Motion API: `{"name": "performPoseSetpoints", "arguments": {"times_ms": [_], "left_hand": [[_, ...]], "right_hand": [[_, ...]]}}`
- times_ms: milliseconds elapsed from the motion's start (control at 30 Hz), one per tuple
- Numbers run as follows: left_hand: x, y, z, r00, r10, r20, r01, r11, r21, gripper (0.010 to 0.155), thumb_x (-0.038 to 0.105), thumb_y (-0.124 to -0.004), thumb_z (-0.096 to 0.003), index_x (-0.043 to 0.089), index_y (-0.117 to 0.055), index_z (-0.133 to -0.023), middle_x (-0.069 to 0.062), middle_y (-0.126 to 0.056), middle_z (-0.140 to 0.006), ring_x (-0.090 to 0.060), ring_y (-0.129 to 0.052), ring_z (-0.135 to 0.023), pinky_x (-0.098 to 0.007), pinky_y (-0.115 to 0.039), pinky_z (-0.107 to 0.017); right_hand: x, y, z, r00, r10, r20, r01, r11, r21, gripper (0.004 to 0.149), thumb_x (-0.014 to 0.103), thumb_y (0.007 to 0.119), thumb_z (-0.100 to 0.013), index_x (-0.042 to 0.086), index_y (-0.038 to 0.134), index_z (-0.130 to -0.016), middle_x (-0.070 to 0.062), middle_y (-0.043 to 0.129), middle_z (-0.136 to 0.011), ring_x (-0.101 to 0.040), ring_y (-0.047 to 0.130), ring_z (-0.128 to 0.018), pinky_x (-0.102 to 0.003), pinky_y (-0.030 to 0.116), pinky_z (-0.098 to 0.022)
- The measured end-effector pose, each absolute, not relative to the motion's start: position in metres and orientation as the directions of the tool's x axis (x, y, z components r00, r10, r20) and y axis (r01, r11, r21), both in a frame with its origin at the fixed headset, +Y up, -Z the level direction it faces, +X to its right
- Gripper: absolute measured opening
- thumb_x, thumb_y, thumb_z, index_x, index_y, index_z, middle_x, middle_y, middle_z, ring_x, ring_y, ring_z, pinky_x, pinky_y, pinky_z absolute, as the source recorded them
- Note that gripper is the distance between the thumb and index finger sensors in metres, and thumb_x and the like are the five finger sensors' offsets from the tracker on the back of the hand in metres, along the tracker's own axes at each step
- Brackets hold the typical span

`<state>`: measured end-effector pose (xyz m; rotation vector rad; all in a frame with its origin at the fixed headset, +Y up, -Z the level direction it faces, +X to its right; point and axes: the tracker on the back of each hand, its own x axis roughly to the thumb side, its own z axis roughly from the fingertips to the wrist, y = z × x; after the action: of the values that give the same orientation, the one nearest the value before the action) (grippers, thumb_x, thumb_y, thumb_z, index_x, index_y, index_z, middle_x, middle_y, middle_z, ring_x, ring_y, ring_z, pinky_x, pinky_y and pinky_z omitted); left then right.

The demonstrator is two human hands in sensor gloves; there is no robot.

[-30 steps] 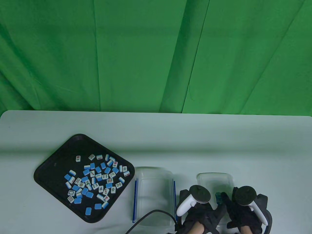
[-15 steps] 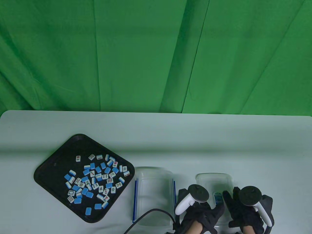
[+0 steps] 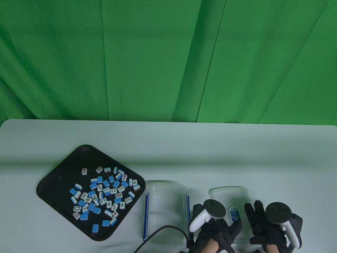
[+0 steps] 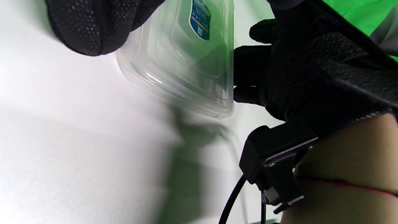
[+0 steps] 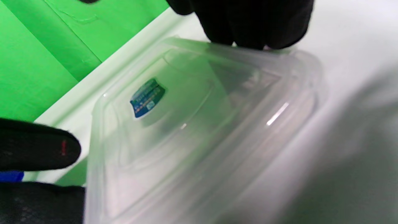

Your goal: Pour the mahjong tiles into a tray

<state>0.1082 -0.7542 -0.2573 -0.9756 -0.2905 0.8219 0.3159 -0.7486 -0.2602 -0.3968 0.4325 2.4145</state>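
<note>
The black tray (image 3: 52, 181) at the left holds several blue-and-white mahjong tiles (image 3: 105, 192). A clear plastic container (image 3: 229, 195) with a blue label (image 3: 234, 214) stands on the table at the right and looks empty. My left hand (image 3: 223, 229) holds its near left side, thumb over the rim. The left wrist view shows the fingers (image 4: 93, 25) on the container (image 4: 186, 77). My right hand (image 3: 259, 221) lies open by its right edge. The right wrist view shows the fingertips (image 5: 248, 21) touching the rim of the container (image 5: 202, 130).
A clear lid with blue side strips (image 3: 165, 205) lies between the tray and the container. A black cable (image 3: 158, 233) runs across the lid's near end to my left wrist. A green curtain hangs behind the table.
My right hand has slid right and toward me, off the top of the container, uncovering the blue label. The container has shifted slightly left. My left hand has barely moved.
</note>
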Motion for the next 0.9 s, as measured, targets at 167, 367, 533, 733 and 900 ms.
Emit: {"name": "performPoseSetpoints", "arguments": {"times_ms": [167,367,533,733,900], "left_hand": [[0.108,-0.754,-0.257,0.675,0.727,-0.130,-0.476,0.294,-0.829,0.089,0.056,-0.040,-0.0679,-0.018,-0.016,-0.112,-0.057,-0.045,-0.103,-0.068,-0.067,-0.090,-0.066,-0.069,-0.057],[0.108,-0.754,-0.256,0.679,0.722,-0.130,-0.473,0.295,-0.830,0.089,0.056,-0.040,-0.0680,-0.017,-0.016,-0.112,-0.057,-0.046,-0.102,-0.068,-0.068,-0.089,-0.066,-0.069,-0.057],[0.108,-0.754,-0.256,0.686,0.716,-0.130,-0.469,0.299,-0.831,0.089,0.056,-0.040,-0.0680,-0.017,-0.017,-0.113,-0.056,-0.047,-0.102,-0.067,-0.069,-0.089,-0.066,-0.070,-0.057],[0.108,-0.754,-0.256,0.697,0.707,-0.118,-0.460,0.315,-0.830,0.088,0.056,-0.040,-0.0680,-0.017,-0.018,-0.113,-0.055,-0.049,-0.102,-0.067,-0.071,-0.088,-0.065,-0.070,-0.057],[0.107,-0.755,-0.256,0.705,0.701,-0.108,-0.453,0.327,-0.829,0.088,0.056,-0.040,-0.0681,-0.016,-0.016,-0.113,-0.053,-0.051,-0.103,-0.065,-0.072,-0.089,-0.065,-0.071,-0.057]], "right_hand": [[0.320,-0.749,-0.260,-0.725,0.565,-0.393,-0.664,-0.725,0.184,0.081,0.060,0.044,-0.069,0.001,0.027,-0.121,-0.033,0.055,-0.117,-0.056,0.066,-0.099,-0.066,0.060,-0.073],[0.324,-0.745,-0.258,-0.712,0.578,-0.399,-0.672,-0.725,0.151,0.081,0.060,0.044,-0.068,0.001,0.027,-0.121,-0.033,0.057,-0.117,-0.053,0.069,-0.096,-0.063,0.064,-0.071],[0.332,-0.740,-0.255,-0.683,0.612,-0.399,-0.696,-0.711,0.101,0.081,0.060,0.045,-0.068,0.000,0.029,-0.121,-0.033,0.061,-0.115,-0.051,0.074,-0.090,-0.060,0.067,-0.069],[0.334,-0.736,-0.253,-0.706,0.581,-0.405,-0.657,-0.751,0.068,0.082,0.062,0.045,-0.068,0.001,0.030,-0.121,-0.022,0.075,-0.105,-0.038,0.082,-0.078,-0.051,0.073,-0.063],[0.335,-0.737,-0.253,-0.659,0.641,-0.393,-0.725,-0.680,0.107,0.079,0.062,0.046,-0.068,0.003,0.039,-0.120,-0.008,0.081,-0.091,-0.025,0.087,-0.066,-0.043,0.078,-0.057]]}}
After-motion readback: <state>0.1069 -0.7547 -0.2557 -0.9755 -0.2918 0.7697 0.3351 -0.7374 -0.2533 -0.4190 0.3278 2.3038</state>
